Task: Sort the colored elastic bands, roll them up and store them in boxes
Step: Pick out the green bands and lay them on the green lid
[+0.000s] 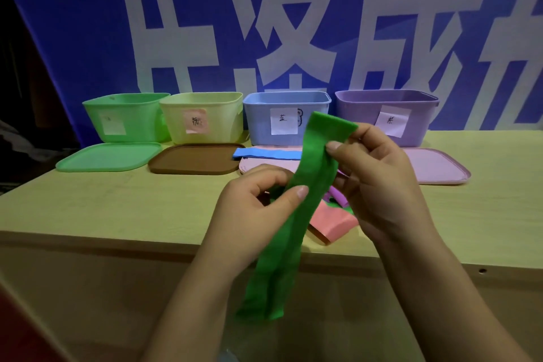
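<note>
A long green elastic band (pixel 296 214) hangs in front of me, its lower end dangling past the table's front edge. My right hand (pixel 379 182) pinches its upper end between thumb and fingers. My left hand (pixel 258 203) pinches the band lower down with the thumb on its front. Under my hands lie a pink band (pixel 332 222) and a purple band (pixel 338 195) on the table. A blue band (pixel 264 153) lies flat further back. Along the back stand a green box (pixel 126 116), a yellow box (pixel 202 117), a blue box (pixel 282 117) and a purple box (pixel 385 114), all without lids.
Four lids lie in front of the boxes: green (pixel 108 157), brown (pixel 195 159), pink (pixel 258 166) and mauve (pixel 435 166). The wooden table (pixel 117 209) has its front edge close to me. A blue banner with white characters hangs behind.
</note>
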